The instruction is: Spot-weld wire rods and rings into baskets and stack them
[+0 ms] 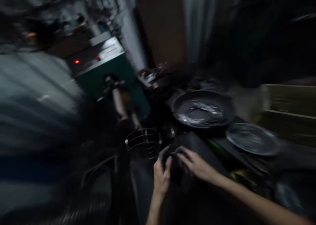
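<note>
The left hand and the right hand are close together, low in the middle, with their fingers bent and their tips facing each other. A small dark thing shows between the fingertips, right above the person's lap, but it is too dim and blurry to name. I cannot tell if either hand has a tight hold on it. Just past the left hand is a round wire rack. Past the right hand sits a big round pan with shiny bits in it, and a smaller tray is beside it. Farther off, on the left, is a green box, near a little red light
</note>
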A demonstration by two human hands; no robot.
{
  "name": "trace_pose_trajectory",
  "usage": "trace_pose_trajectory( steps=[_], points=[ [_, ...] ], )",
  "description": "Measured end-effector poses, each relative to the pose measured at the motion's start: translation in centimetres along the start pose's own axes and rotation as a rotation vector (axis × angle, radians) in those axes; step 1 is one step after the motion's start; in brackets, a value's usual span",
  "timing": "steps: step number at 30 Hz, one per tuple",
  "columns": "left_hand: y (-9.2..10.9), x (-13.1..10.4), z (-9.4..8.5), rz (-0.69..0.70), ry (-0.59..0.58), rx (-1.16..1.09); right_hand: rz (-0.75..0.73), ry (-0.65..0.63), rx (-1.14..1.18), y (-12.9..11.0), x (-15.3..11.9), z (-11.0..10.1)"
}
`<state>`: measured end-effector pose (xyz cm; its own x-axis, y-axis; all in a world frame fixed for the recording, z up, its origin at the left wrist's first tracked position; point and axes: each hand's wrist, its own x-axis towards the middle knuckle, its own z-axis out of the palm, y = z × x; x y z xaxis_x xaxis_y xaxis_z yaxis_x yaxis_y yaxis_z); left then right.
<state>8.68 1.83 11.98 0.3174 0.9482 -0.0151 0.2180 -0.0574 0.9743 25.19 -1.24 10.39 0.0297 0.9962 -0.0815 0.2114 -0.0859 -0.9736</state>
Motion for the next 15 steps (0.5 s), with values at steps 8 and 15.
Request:
trace_pose_trajectory(
  steps=[8, 15],
  points=[
    [-3.4, -0.9, -14.2, 0.274, 0.365, 0.374, -0.067, 0.004, 0.071, -5.2, 8.3, -0.1],
    [-4.1, 8.4, -13.9, 0.364, 0.211, 0.531, 0.007, 0.081, 0.206, -9.4, 17.1, 3.7]
  ],
)
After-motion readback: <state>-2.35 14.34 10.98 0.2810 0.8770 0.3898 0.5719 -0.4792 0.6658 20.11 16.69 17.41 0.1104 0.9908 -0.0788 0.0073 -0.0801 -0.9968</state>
